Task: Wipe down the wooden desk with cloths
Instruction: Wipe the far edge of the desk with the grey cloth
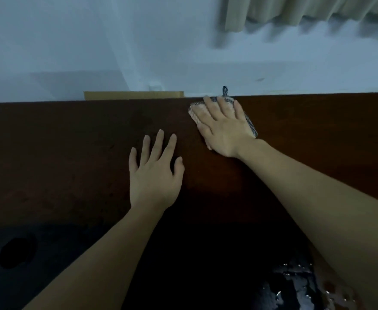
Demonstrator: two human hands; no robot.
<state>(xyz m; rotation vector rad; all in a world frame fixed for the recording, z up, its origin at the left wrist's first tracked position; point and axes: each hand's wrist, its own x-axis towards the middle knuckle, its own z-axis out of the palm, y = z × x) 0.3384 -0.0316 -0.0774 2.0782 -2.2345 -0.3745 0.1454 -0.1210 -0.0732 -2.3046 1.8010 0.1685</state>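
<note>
The bench [71, 153] is dark reddish-brown wood, shading almost to black at its near edge. The cloth [196, 113] is pale beige with a fine dark-and-white checked trim [250, 125] and a hanging loop [225, 90] of the same check. The wall [94, 41] behind is pale bluish white, the curtain [295, 10] a dull beige, and the cardboard [134, 95] tan.

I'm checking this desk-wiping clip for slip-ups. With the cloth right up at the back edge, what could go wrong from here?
1. The cloth lies at the desk's far edge, its loop already past it; a further push could drop it behind the desk.
2. The right hand presses it with flat fingers, not gripping, so it may slide out.
3. The left hand rests bare on the wood and may smudge it.
</note>
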